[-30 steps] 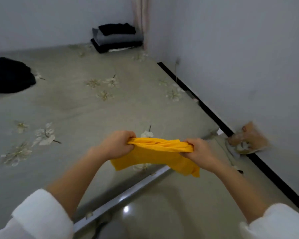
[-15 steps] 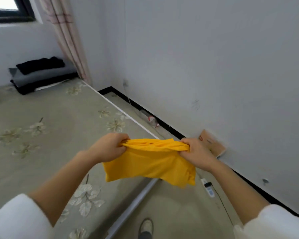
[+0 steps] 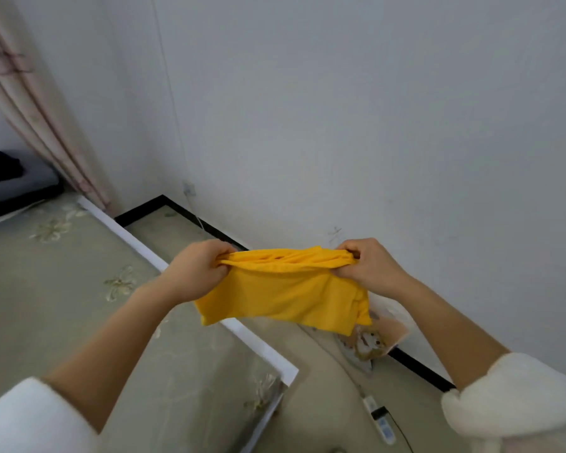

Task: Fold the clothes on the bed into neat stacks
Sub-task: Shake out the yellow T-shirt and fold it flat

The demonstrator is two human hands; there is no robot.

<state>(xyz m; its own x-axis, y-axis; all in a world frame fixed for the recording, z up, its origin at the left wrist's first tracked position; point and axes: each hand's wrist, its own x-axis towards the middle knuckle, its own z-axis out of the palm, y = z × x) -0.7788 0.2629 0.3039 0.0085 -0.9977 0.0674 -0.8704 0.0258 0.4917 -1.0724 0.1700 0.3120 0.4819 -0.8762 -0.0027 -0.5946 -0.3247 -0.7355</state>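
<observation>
Gripping one yellow garment (image 3: pixel 285 295) by its bunched top edge, the left hand (image 3: pixel 196 273) and right hand (image 3: pixel 370 273) hold it up in the air. Both fists are curled tight round the cloth, one at each end. It hangs slack below them, clear of the bed (image 3: pixel 46 305), over the bed's white edge and the floor (image 3: pixel 324 403) beside it.

Hidden or unclear:
- The fingertips are buried in the folds.
- The kind of garment can't be told, as it is doubled over.
- The stack of folded clothes (image 3: pixel 13 184) at the far end of the bed is cut off by the left frame edge. It has black and grey layers, but their exact number is unclear.
- A packet (image 3: pixel 373 341) on the floor is partly covered by the garment's lower right corner, and its print is blurred.
- The bed runs out of frame at the left and bottom.

Edges and room:
- The bed's white edge runs diagonally under the garment to a corner at lower centre.
- A narrow strip of floor lies between the bed and the wall (image 3: pixel 373 109), lined with black skirting (image 3: pixel 419 371).
- The bed surface near the hands is open and flat.

Counts:
- two hands
- two white sleeves (image 3: pixel 517 397)
- one yellow garment
- one stack
- one curtain (image 3: pixel 36 103)
- one packet
- one power strip (image 3: pixel 378 416) on the floor, with a cable
</observation>
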